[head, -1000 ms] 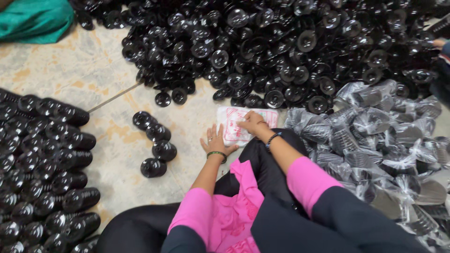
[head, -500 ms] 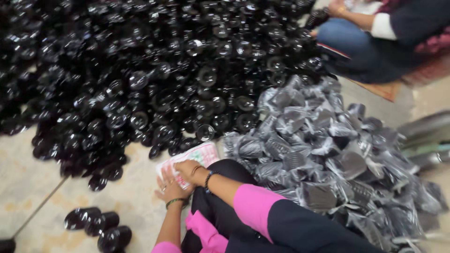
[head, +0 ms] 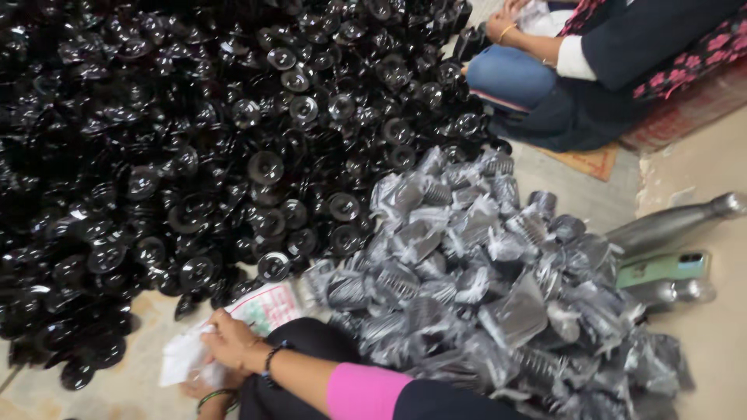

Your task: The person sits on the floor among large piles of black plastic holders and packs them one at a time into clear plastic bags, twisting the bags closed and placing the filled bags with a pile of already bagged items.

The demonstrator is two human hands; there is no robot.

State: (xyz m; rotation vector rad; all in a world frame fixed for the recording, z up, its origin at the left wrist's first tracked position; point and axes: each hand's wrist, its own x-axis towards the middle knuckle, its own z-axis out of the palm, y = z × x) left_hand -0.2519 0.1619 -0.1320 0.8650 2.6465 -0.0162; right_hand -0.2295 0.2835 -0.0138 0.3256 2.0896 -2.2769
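One huge heap of glossy black round caps (head: 194, 155) is covering the floor's far left. Your left hand (head: 204, 386), mostly hidden, is lying under a white plastic packet (head: 233, 330); its grip I cannot tell. Your right hand (head: 229, 342) is pinching that packet. Right of it, one pile of crinkly clear-bagged parts (head: 482, 295), then two metal bottles (head: 669, 225).

Glossy black round parts (head: 194, 155) beside silvery-grey wrapped ones (head: 482, 288); nearby, a white packet (head: 233, 327) printed pink.
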